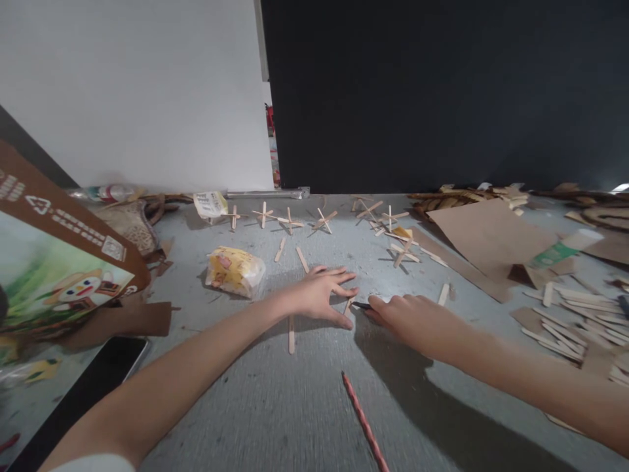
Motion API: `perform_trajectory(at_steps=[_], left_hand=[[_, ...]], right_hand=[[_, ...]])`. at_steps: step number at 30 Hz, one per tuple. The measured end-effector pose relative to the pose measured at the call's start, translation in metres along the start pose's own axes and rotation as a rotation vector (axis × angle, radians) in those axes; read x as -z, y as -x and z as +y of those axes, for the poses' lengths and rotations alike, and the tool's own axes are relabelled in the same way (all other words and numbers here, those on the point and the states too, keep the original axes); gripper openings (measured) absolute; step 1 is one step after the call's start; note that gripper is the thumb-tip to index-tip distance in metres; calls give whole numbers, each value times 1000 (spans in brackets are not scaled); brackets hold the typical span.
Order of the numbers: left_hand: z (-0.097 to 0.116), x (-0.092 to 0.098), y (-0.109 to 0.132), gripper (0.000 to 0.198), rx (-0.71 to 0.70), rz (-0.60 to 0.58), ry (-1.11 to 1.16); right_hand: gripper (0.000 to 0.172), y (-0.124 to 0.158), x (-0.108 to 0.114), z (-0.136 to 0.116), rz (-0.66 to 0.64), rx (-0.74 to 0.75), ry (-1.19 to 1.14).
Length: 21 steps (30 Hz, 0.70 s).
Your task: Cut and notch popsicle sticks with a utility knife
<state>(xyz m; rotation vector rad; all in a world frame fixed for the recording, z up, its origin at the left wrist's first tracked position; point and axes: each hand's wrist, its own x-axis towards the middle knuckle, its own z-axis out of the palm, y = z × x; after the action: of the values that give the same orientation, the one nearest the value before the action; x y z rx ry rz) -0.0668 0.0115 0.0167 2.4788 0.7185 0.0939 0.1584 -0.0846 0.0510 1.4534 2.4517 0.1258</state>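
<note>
My left hand [322, 293] lies flat on the grey table [275, 406], fingers spread, pressing on a short wooden craft stick [348, 305] that shows between its thumb and fingers. My right hand [410, 316] is closed round a dark pen-like tool [362, 305] whose tip points left and touches the table beside that stick. Another stick [291, 334] lies just under my left wrist. Several crossed-stick pieces [324, 221] stand in a row farther back.
A yellow snack packet [234, 270] lies left of my hands. A red pencil [364, 425] lies near the front edge. Brown cardboard sheets [484, 239] and a pile of loose sticks [572, 318] are on the right. A printed box [54, 262] and a phone [93, 383] sit at the left.
</note>
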Motion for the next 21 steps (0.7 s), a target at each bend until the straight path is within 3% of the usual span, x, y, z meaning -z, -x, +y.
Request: perform_trajectory(at_steps=[11,17,21], left_hand=[[0,0,0,77,-2,22,54],[2,2,0,78,2,10,52],[2,2,0,79,11,2,38]], right_hand=[[22,-6,15,0,-18,62,63],[28,-3,5,-3,-29,40,66],[30,4,-12,-8,-17,-66,-9]])
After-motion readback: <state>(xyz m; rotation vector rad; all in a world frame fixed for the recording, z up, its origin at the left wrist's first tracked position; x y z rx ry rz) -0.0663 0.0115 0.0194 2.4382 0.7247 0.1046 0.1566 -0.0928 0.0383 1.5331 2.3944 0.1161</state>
